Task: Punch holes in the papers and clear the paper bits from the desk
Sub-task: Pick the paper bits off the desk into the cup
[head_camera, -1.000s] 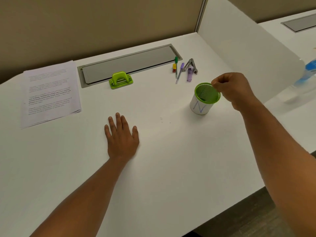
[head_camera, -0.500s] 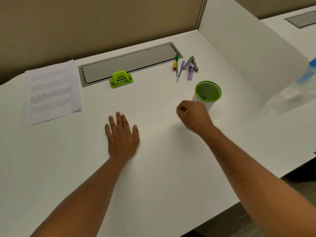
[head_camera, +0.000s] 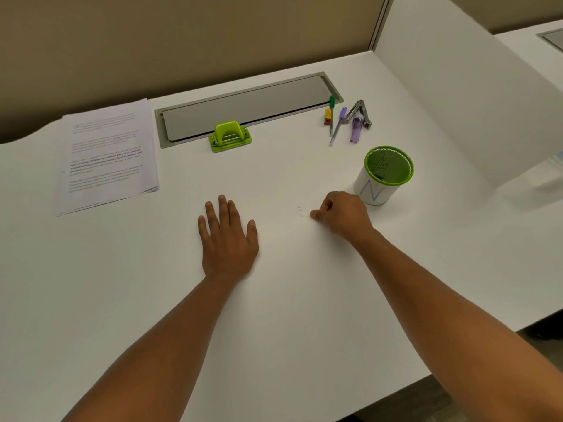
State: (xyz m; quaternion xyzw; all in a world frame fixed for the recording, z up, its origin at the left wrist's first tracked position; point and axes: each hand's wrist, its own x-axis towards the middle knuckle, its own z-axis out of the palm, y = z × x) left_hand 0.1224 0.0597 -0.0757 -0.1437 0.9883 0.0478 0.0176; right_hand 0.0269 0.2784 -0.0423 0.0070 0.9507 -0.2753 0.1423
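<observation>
A stack of printed papers (head_camera: 106, 156) lies at the far left of the white desk (head_camera: 289, 300). The green hole punch (head_camera: 230, 137) stands by the grey cable hatch. A few tiny paper bits (head_camera: 300, 209) lie on the desk between my hands. My left hand (head_camera: 227, 239) rests flat, fingers spread, holding nothing. My right hand (head_camera: 342, 213) is low on the desk just right of the bits, fingertips pinched together; whether a bit is between them is too small to tell. A green mesh cup (head_camera: 385, 175) with a white sleeve stands just behind my right hand.
A grey cable hatch (head_camera: 246, 106) is set into the desk at the back. Pens, a small yellow and red item and a metal staple remover (head_camera: 359, 112) lie at the back right. A white divider panel (head_camera: 463, 86) bounds the desk's right side.
My right hand came away from above the green cup, down and left to the desk surface beside the paper bits. My left hand has stayed flat in place.
</observation>
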